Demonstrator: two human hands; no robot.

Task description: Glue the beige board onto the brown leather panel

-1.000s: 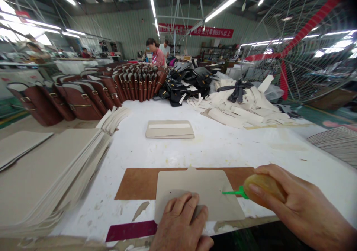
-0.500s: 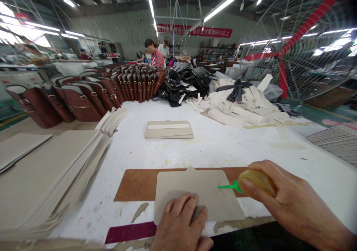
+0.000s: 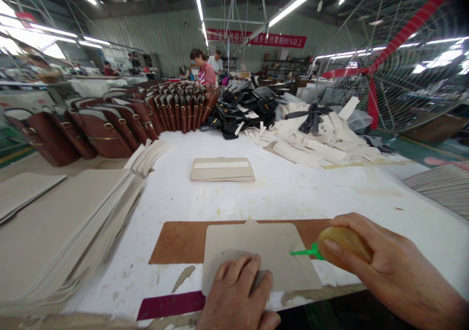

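My left hand [image 3: 238, 291] lies flat with its fingers stretched over the lower part of a beige panel [image 3: 252, 237], pressing it to the table. The panel has rounded corners, a small tab on its top edge and two tiny dark dots. Beneath it runs a long brown leather strip [image 3: 179, 242], showing on both sides. My right hand [image 3: 381, 256] is wrapped round a yellowish, rounded squeeze bottle [image 3: 344, 247] with a thin green nozzle [image 3: 306, 253]. The nozzle points left over the panel's right part, close to a dot; whether it touches I cannot tell.
A dark purple strip [image 3: 172, 304] lies at the front edge. Further back sits a small stack of beige panels [image 3: 222, 173]. Large beige sheets [image 3: 73, 212] fill the left. Brown bags [image 3: 106, 134], black pieces [image 3: 245, 105] and pale scraps [image 3: 311, 139] line the back; a fan [image 3: 370, 71] stands right.
My right hand has moved slightly right and toward me with the bottle, so the nozzle tip is lower on the panel. My left hand stays in place.
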